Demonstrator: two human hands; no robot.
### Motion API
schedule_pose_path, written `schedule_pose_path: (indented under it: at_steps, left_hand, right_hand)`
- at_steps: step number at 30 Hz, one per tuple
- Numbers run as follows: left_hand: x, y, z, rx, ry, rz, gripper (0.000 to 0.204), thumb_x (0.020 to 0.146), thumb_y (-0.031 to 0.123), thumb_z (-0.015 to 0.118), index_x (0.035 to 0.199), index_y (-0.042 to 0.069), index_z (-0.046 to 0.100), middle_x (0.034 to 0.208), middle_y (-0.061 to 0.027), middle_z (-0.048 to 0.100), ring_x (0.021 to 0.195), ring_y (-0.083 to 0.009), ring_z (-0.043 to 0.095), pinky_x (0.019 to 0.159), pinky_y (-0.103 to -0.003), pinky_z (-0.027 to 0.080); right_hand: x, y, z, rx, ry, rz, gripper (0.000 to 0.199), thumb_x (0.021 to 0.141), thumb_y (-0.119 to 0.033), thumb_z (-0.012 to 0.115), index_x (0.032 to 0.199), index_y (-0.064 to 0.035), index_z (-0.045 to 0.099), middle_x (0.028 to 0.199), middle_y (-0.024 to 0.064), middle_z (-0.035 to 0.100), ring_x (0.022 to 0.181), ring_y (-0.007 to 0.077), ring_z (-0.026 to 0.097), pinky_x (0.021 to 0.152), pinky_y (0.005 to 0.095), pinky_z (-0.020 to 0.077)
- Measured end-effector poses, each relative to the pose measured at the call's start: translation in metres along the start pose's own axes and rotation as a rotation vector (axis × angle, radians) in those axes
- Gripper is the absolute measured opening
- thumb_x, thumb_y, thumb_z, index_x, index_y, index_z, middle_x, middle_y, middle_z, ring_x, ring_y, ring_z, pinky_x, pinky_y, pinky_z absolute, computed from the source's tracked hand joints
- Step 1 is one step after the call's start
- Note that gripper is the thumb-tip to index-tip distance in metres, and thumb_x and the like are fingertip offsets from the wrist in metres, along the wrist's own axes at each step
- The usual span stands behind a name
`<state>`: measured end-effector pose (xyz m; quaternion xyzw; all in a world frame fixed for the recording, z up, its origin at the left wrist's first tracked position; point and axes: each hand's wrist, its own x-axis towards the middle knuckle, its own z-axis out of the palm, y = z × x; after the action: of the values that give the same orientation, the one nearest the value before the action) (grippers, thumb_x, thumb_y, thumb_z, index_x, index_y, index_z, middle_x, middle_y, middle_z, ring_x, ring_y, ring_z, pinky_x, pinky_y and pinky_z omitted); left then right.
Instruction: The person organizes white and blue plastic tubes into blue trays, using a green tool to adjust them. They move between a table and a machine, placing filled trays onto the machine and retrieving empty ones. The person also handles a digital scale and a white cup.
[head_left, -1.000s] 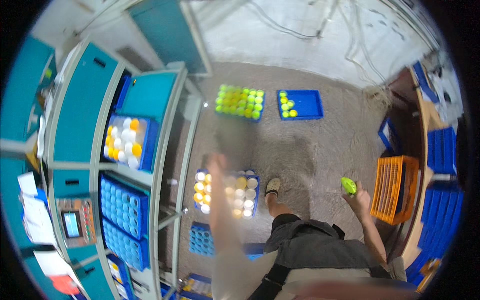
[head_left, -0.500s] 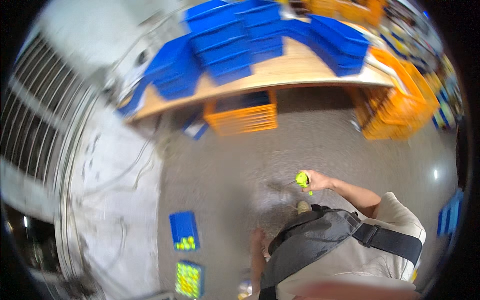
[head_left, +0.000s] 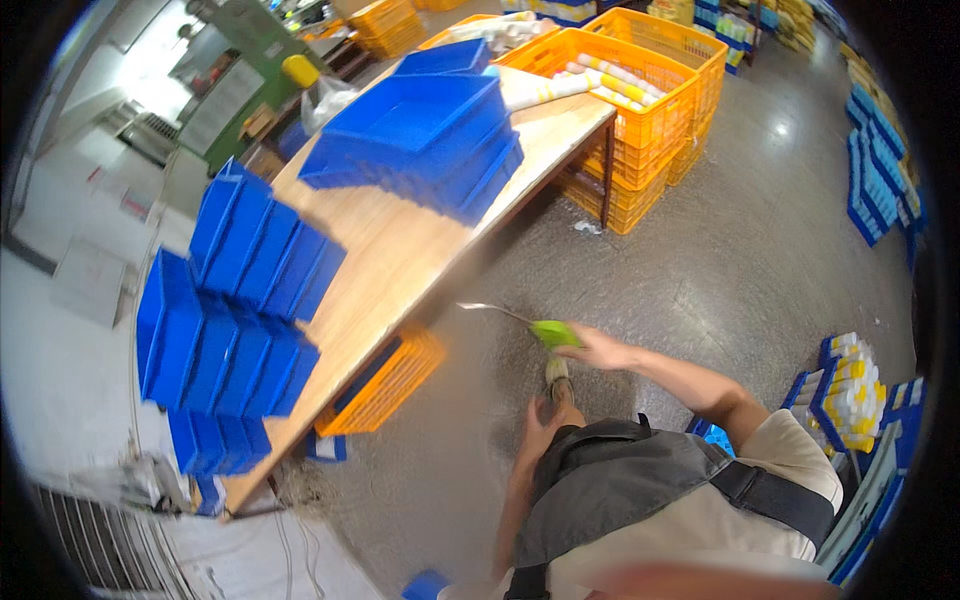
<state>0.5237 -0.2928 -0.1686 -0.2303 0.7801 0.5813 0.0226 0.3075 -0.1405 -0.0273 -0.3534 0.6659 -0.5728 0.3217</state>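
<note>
My right hand (head_left: 598,349) is out in front of my body, closed around a lime-green handled tool (head_left: 556,335). From the handle a thin metal shaft (head_left: 498,309) runs off to the left, bent towards its tip; the tool's exact kind is unclear. My left hand (head_left: 540,428) hangs low by my leg, fingers loosely apart, with nothing visible in it. Past the tool stands a wooden table (head_left: 385,245) bearing stacked blue plastic bins (head_left: 415,120) at its far part and more stacked blue bins (head_left: 215,345) at its near left end. Neither hand touches them.
Orange crates (head_left: 640,130) holding white and yellow rolls stand beyond the table's right end. Another orange crate (head_left: 385,385) sits under the table edge. Blue trays with white and yellow pieces (head_left: 845,395) are at my right. A green machine (head_left: 250,60) stands at the back left.
My view has swung to the right, so the table now runs diagonally and the trays of yellow-green pieces are out of sight. My right hand still holds the green-handled tool; my left hand shows more clearly.
</note>
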Motion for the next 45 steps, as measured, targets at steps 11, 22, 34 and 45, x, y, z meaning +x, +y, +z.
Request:
schedule_pose_path:
  at_steps: [11, 22, 34, 45]
  left_hand:
    - [0.313, 0.042, -0.095, 0.06, 0.048, -0.248, 0.051, 0.096, 0.027, 0.062, 0.134, -0.005, 0.049, 0.122, -0.0167, 0.062, 0.108, -0.0297, 0.061, 0.096, -0.042, 0.048]
    - [0.6, 0.344, -0.177, 0.439, 0.448, 0.134, 0.043, 0.09, 0.017, 0.064, 0.127, -0.004, 0.056, 0.115, -0.0155, 0.065, 0.098, -0.0282, 0.063, 0.09, -0.04, 0.051]
    - [0.485, 0.555, -0.12, 0.079, 0.791, -0.118, 0.036, 0.085, 0.007, 0.066, 0.119, -0.003, 0.064, 0.108, -0.0142, 0.069, 0.088, -0.0266, 0.067, 0.083, -0.037, 0.054]
    - [0.67, 0.484, 0.141, -0.344, 0.686, -0.102, 0.029, 0.08, -0.008, 0.068, 0.108, -0.001, 0.067, 0.1, -0.0061, 0.071, 0.088, -0.0173, 0.062, 0.083, -0.034, 0.05]
  right_hand:
    - [0.27, -0.079, -0.225, -0.255, 0.236, -0.411, 0.034, 0.096, -0.022, 0.064, 0.124, -0.0021, 0.059, 0.113, 0.0162, 0.064, 0.102, 0.0288, 0.065, 0.086, 0.0381, 0.0529]
    - [0.403, 0.12, -0.639, -0.835, 0.714, 0.033, 0.048, 0.076, -0.025, 0.076, 0.114, -0.0008, 0.063, 0.113, 0.0199, 0.062, 0.104, 0.0364, 0.062, 0.088, 0.0468, 0.0519]
    - [0.494, 0.165, -0.767, -0.954, 0.017, 0.08, 0.061, 0.074, -0.031, 0.078, 0.127, -0.0108, 0.056, 0.119, 0.0157, 0.062, 0.115, 0.0329, 0.059, 0.095, 0.0447, 0.049]
    - [0.42, 0.134, -0.831, -0.696, 0.677, 0.269, 0.078, 0.072, -0.031, 0.084, 0.139, -0.0074, 0.051, 0.128, 0.0173, 0.061, 0.118, 0.034, 0.059, 0.101, 0.0418, 0.0475]
